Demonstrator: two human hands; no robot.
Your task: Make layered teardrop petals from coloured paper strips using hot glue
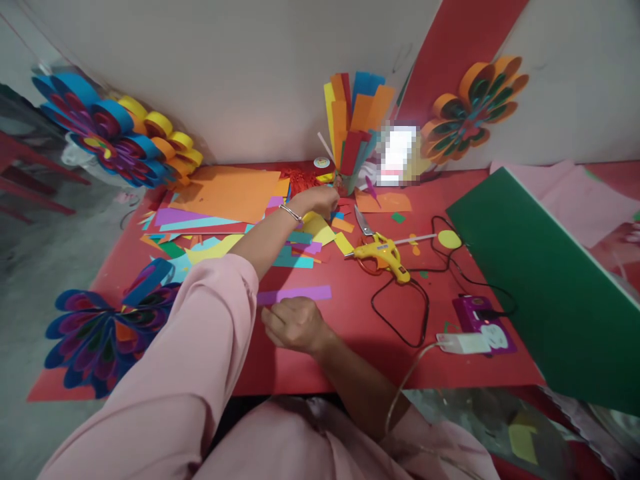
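My left hand (320, 199), with a bracelet at the wrist, reaches across the table to the foot of an upright bundle of coloured paper strips (354, 117). Its fingers are curled and mostly turned away, so what they hold, if anything, is hidden. Nearer to me, my right hand (295, 325) is closed in a fist just below a purple paper strip (313, 293); its palm is hidden. A yellow glue gun (383, 255) lies right of both hands, a glue stick in its back. Scissors (363, 221) lie beside it, blades pointing away.
The red table (350, 367) carries orange sheets (230, 190) and paper scraps at the left. A paper-loop flower (110, 327) lies front left; others stand behind. A black cord runs to a purple power strip (475, 313). A green board (545, 287) leans at the right.
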